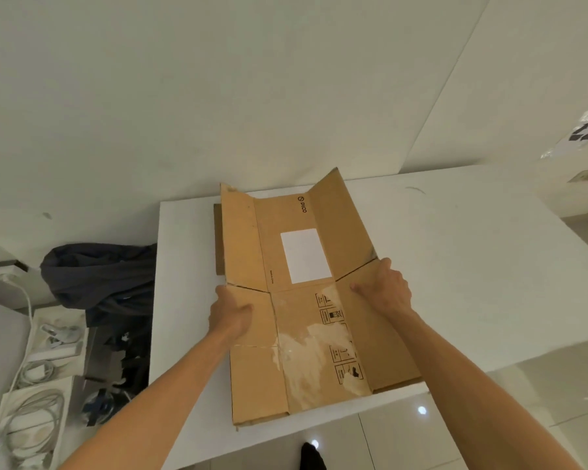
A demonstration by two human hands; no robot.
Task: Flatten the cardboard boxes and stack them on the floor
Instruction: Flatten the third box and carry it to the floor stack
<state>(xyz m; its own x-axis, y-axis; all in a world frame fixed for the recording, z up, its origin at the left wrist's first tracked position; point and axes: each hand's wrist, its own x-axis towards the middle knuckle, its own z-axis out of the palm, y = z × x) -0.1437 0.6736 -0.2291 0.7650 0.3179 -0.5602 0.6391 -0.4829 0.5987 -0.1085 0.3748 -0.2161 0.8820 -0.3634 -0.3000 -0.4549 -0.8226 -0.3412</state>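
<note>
A brown cardboard box (296,334) lies flattened on the white table (455,266), with a white label and torn pale patches on its upper face. Its far flaps still angle upward at both sides. My left hand (230,312) grips the box's left edge at mid-length, thumb on top, fingers curled under. My right hand (382,288) grips the right flap at the slit, fingers wrapped over the edge. A second piece of cardboard (218,239) peeks out from beneath the box at its far left.
A dark garment (102,279) is heaped left of the table. White boxes with coiled cables (38,401) sit at the lower left. Glossy tiled floor (455,418) lies below the table's near edge. White walls stand behind the table.
</note>
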